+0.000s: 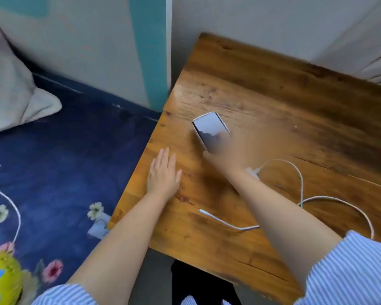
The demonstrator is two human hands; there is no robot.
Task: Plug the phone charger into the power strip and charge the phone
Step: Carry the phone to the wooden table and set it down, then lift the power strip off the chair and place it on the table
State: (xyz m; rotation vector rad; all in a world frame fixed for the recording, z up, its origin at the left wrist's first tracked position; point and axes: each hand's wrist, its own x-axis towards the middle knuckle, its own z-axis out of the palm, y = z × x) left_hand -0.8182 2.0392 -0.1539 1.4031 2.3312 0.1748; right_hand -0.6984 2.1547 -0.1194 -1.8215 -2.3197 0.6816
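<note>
A phone (208,126) with a dark screen and a pale case is over the middle of the wooden table (273,95). My right hand (226,155), blurred by motion, grips its near end. My left hand (163,175) lies flat on the table near the left edge, fingers spread, holding nothing. A white charger adapter (253,172) lies just right of my right wrist, partly hidden by it. Its white cable (301,188) loops across the table to the right, and the free connector end (202,210) rests between my forearms. I cannot pick out a power strip for certain.
Left of the table is a bed with a dark blue flowered sheet (64,161), a pale pillow (11,97) and another white cable (9,201). A small white boxy item (98,227) lies by the table's edge. A yellow-green object (2,280) sits bottom left.
</note>
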